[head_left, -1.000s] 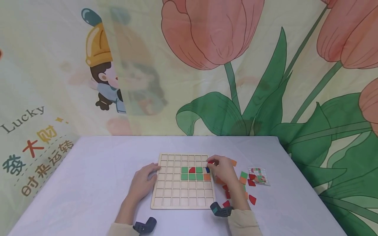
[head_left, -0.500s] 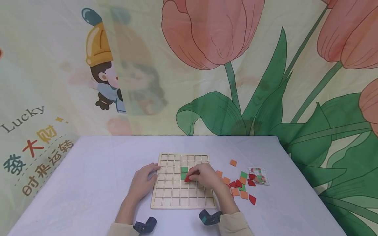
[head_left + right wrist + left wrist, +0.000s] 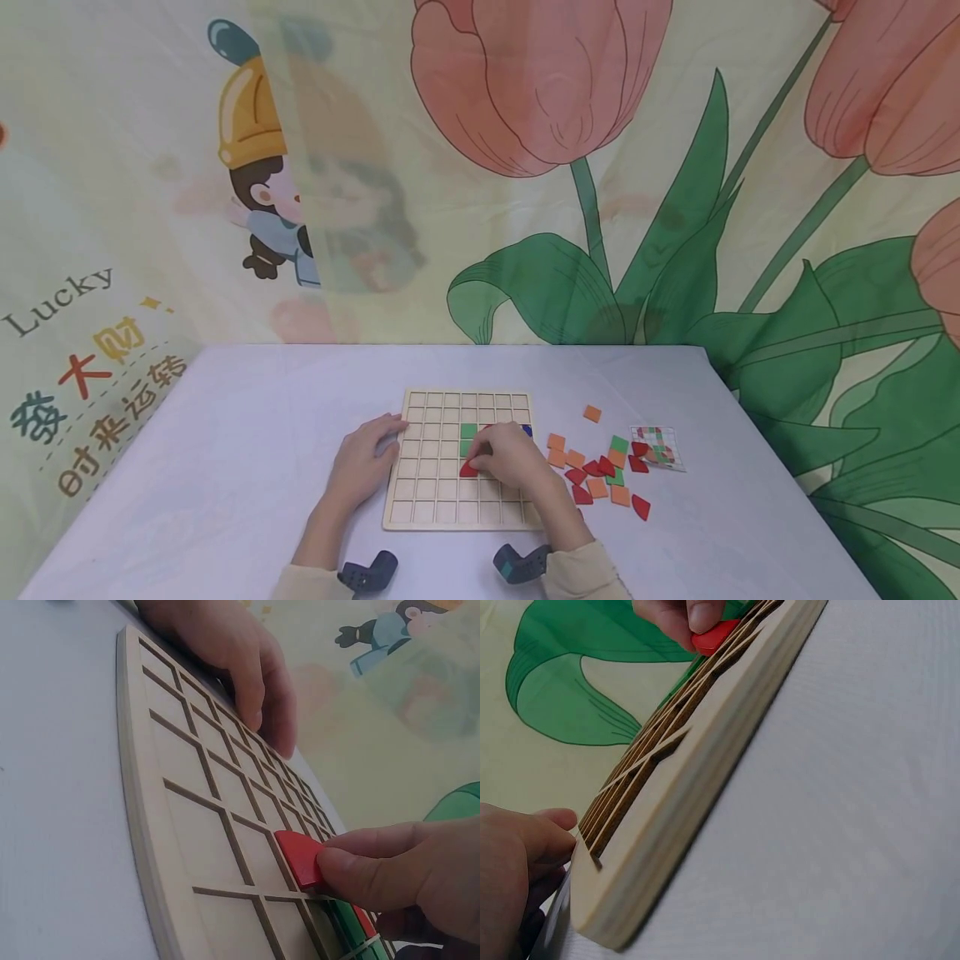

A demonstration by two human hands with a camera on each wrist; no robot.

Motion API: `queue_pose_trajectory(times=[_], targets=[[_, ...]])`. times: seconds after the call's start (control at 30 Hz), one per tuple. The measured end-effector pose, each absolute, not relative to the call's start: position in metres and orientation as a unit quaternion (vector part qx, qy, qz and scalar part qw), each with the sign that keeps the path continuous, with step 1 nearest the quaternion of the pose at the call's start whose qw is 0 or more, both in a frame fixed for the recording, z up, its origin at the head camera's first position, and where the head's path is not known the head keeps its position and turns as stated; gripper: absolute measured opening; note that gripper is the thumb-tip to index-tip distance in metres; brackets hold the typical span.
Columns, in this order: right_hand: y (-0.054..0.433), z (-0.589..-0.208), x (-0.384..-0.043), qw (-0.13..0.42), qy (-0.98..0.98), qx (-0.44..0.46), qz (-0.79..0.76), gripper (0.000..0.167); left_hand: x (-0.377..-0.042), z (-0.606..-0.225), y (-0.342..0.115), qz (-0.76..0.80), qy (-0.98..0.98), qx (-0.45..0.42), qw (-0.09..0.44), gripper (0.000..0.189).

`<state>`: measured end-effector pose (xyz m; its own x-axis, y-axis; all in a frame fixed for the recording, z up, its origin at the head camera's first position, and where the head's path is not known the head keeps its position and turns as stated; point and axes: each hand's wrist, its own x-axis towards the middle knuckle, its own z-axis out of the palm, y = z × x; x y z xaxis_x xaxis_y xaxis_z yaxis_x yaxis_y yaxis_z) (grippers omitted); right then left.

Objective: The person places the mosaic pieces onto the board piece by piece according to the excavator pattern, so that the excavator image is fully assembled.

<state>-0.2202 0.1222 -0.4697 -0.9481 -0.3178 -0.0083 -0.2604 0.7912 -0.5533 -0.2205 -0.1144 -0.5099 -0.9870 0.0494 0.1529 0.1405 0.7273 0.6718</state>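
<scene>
In the head view my right hand [image 3: 508, 457] is over the wooden grid board [image 3: 420, 518]. Its thumb and fingers pinch a red quarter-circle tile [image 3: 468, 469]. The right wrist view has that red tile [image 3: 300, 857] tilted at a cell, just beside the green tiles [image 3: 347, 924]. My left hand [image 3: 366, 457] rests with its fingertips against the board's left edge, also visible in the left wrist view as the hand [image 3: 517, 862] at the board's corner. A green square tile [image 3: 468, 432] and a blue tile [image 3: 527, 431] sit in cells; my right hand hides others.
Right of the board lie loose tiles: orange squares [image 3: 596, 488], red quarter-circles [image 3: 641, 507] and green ones [image 3: 619, 443]. Behind them is a printed pattern card [image 3: 667, 442], partly covered by red tiles. A white cloth covers the table [image 3: 300, 375].
My right hand has come leftward from the board's right edge with the red tile, then slightly toward me, to a cell below the green tiles. My left hand has stayed put.
</scene>
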Motion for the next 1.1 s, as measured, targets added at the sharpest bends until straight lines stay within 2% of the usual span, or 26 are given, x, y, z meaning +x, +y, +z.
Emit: queue_pose_trajectory(times=[0.2, 0.4, 0.6, 0.73, 0.8, 1.1], targets=[[0.114, -0.468, -0.216, 0.033, 0.954, -0.135, -0.267, 0.019, -0.221, -0.510, -0.115, -0.365, -0.927, -0.054, 0.064, 0.034], [0.109, -0.473, -0.215, 0.003, 0.955, -0.158, -0.249, 0.028, -0.221, -0.509, -0.114, -0.367, -0.926, -0.054, 0.066, 0.033], [0.120, -0.472, -0.220, 0.034, 0.949, -0.156, -0.270, 0.019, -0.220, -0.508, -0.114, -0.366, -0.927, -0.055, 0.065, 0.033], [0.145, -0.466, -0.227, 0.047, 0.945, -0.143, -0.291, 0.009, -0.219, -0.508, -0.115, -0.365, -0.927, -0.057, 0.067, 0.033], [0.162, -0.463, -0.231, 0.051, 0.944, -0.114, -0.306, 0.009, -0.220, -0.508, -0.115, -0.365, -0.927, -0.059, 0.068, 0.033], [0.263, -0.455, -0.224, 0.039, 0.949, 0.065, -0.307, 0.033, -0.220, -0.508, -0.114, -0.366, -0.927, -0.055, 0.064, 0.033]])
